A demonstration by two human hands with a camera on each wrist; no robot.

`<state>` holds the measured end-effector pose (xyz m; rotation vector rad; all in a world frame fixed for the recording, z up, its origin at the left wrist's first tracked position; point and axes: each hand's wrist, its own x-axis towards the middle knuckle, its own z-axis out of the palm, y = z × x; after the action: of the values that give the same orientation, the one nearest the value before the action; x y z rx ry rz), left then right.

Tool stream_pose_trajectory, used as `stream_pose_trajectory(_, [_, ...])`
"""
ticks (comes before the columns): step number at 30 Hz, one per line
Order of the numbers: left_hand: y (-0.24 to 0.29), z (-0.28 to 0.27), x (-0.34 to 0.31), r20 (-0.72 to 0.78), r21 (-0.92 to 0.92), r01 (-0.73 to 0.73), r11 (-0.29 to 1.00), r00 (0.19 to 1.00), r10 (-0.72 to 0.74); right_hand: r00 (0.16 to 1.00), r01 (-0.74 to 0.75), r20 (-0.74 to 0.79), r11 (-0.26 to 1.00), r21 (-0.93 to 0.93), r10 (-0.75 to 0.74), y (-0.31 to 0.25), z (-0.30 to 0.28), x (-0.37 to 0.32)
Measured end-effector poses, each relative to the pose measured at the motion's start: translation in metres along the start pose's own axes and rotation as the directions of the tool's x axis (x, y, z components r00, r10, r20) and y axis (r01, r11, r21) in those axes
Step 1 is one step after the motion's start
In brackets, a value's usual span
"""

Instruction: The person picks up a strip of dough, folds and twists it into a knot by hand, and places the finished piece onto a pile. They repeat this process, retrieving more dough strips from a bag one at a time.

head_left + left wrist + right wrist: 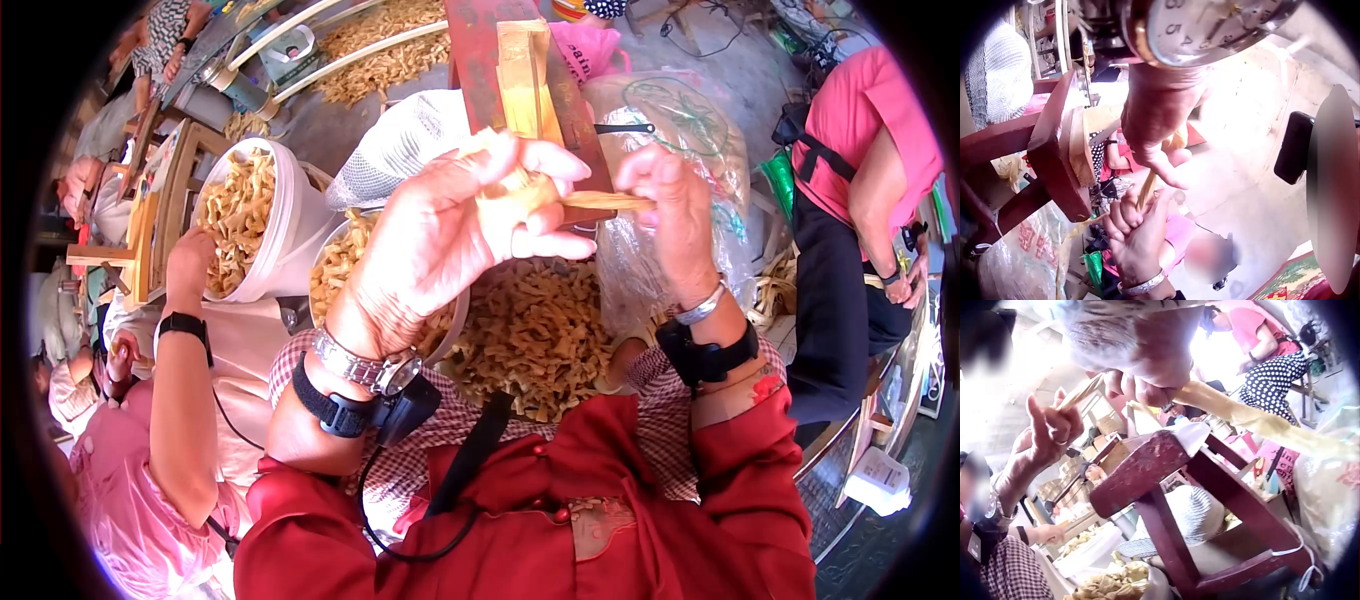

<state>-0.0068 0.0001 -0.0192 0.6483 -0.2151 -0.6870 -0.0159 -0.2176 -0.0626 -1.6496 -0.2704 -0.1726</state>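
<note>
A pale yellow strip (610,201), looking like bean curd skin, is twisted narrow between my two hands above the end of a red bench (590,150). My left hand (420,235) grips its bunched part between thumb and curled fingers, palm turned up. Pinched in my right hand (680,210) is the narrow end; in the right wrist view a long flat tail (1235,412) hangs from that hand toward the right. Flat yellow pieces (525,80) lie stacked on the bench. Below my hands spreads a pile of small knotted yellow pieces (540,340).
White buckets (285,220) of knotted pieces stand at left, where another person's hand (190,262) reaches in. A black handle (625,128) juts from the bench beside a clear plastic bag (690,120). Someone in pink (870,130) is at right. More pieces (370,50) cover the floor ahead.
</note>
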Motion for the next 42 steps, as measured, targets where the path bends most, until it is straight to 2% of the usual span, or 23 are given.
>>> stream_pose_trajectory(2, [0.01,-0.001,-0.002,-0.019,-0.03,-0.023,0.999,1.0,0.022,0.996,-0.06,-0.061,0.998,0.007,0.06,0.011,-0.017,-0.002])
stream_pose_trajectory(3, [0.013,-0.001,-0.004,-0.005,-0.004,-0.01,1.0,1.0,0.01,0.996,-0.081,-0.025,0.996,-0.029,0.08,0.012,-0.02,-0.002])
stream_pose_trajectory(6, [0.011,-0.005,-0.003,0.005,0.091,-0.071,0.993,0.998,0.07,0.972,-0.177,0.138,0.977,-0.117,0.192,0.004,-0.014,-0.004])
stream_pose_trajectory(7, [0.011,0.004,-0.004,-0.096,0.135,-0.109,0.985,0.988,0.122,0.941,-0.233,0.218,0.963,-0.138,0.259,-0.006,-0.008,-0.006])
stream_pose_trajectory(8, [0.01,0.003,-0.004,-0.095,0.193,-0.111,0.975,0.987,0.131,0.9,-0.286,0.293,0.944,-0.165,0.323,-0.012,-0.004,-0.006])
stream_pose_trajectory(9, [0.009,0.0,-0.002,-0.092,0.25,-0.114,0.962,0.986,0.141,0.907,-0.291,0.302,0.955,-0.061,0.295,-0.012,-0.003,-0.004])
stream_pose_trajectory(13, [0.004,0.005,-0.002,-0.147,0.378,-0.119,0.918,0.971,0.186,0.84,-0.372,0.401,0.926,-0.066,0.366,-0.027,0.003,-0.004])
stream_pose_trajectory(15, [-0.003,0.01,0.001,-0.228,0.424,-0.124,0.897,0.944,0.238,0.848,-0.356,0.398,0.932,-0.064,0.351,-0.021,0.008,-0.007])
stream_pose_trajectory(18, [-0.007,0.007,0.003,-0.265,0.667,0.03,0.745,0.943,0.199,0.848,-0.346,0.406,0.936,-0.06,0.34,-0.02,0.009,-0.005])
stream_pose_trajectory(19, [-0.009,0.012,0.005,-0.328,0.665,0.087,0.742,0.926,0.186,0.849,-0.344,0.411,0.938,-0.048,0.332,-0.02,0.008,-0.005])
stream_pose_trajectory(21, [-0.006,0.013,0.004,-0.312,0.678,0.121,0.725,0.94,0.135,0.841,-0.38,0.417,0.925,0.004,0.344,-0.023,0.01,-0.005])
stream_pose_trajectory(22, [-0.004,0.012,0.002,-0.305,0.685,0.138,0.716,0.946,0.109,0.855,-0.323,0.417,0.946,-0.038,0.309,-0.024,0.011,-0.004])
stream_pose_trajectory(24, [-0.003,0.009,0.002,-0.297,0.581,0.07,0.811,0.946,0.131,0.876,-0.205,0.42,0.972,-0.119,0.236,-0.026,0.01,-0.002])
stream_pose_trajectory(25, [-0.001,0.008,0.001,-0.295,0.526,0.034,0.85,0.944,0.145,0.89,-0.193,0.401,0.976,-0.102,0.218,-0.03,0.009,-0.003])
stream_pose_trajectory(26, [0.003,0.008,0.0,-0.285,0.551,-0.028,0.834,0.933,0.22,0.904,-0.174,0.382,0.981,-0.084,0.193,-0.036,0.007,-0.003])
stream_pose_trajectory(27, [0.009,0.004,-0.002,-0.267,0.497,-0.066,0.865,0.937,0.225,0.917,-0.151,0.363,0.986,-0.067,0.165,-0.039,0.006,-0.001])
stream_pose_trajectory(28, [0.013,0.001,-0.002,-0.246,0.44,-0.103,0.892,0.941,0.23,0.935,-0.055,0.343,0.994,-0.1,0.086,-0.037,0.005,0.002])
stream_pose_trajectory(30, [0.015,0.003,0.004,-0.269,0.445,-0.148,0.883,0.919,0.29,0.95,0.129,0.305,0.976,-0.178,-0.07,-0.03,0.003,0.008])
stream_pose_trajectory(31, [0.015,0.003,0.007,-0.281,0.443,-0.168,0.881,0.907,0.314,0.953,0.119,0.296,0.977,-0.174,-0.063,-0.03,0.0,0.014])
stream_pose_trajectory(34, [0.025,-0.002,0.024,-0.203,0.591,-0.202,0.781,0.9,0.386,0.95,0.231,0.294,0.866,-0.444,-0.102,-0.042,-0.009,0.043])
stream_pose_trajectory(35, [0.029,-0.002,0.03,-0.189,0.648,-0.204,0.734,0.89,0.414,0.956,0.243,0.257,0.867,-0.435,-0.139,-0.04,-0.008,0.051])
stream_pose_trajectory(39, [0.033,-0.009,0.048,-0.282,0.623,-0.216,0.752,0.834,0.474,0.926,0.376,0.183,0.756,-0.537,-0.331,-0.022,-0.001,0.069])
stream_pose_trajectory(42, [0.033,-0.021,0.055,-0.259,0.698,-0.179,0.694,0.84,0.477,0.924,0.367,0.179,0.647,-0.669,-0.339,-0.018,0.0,0.072])
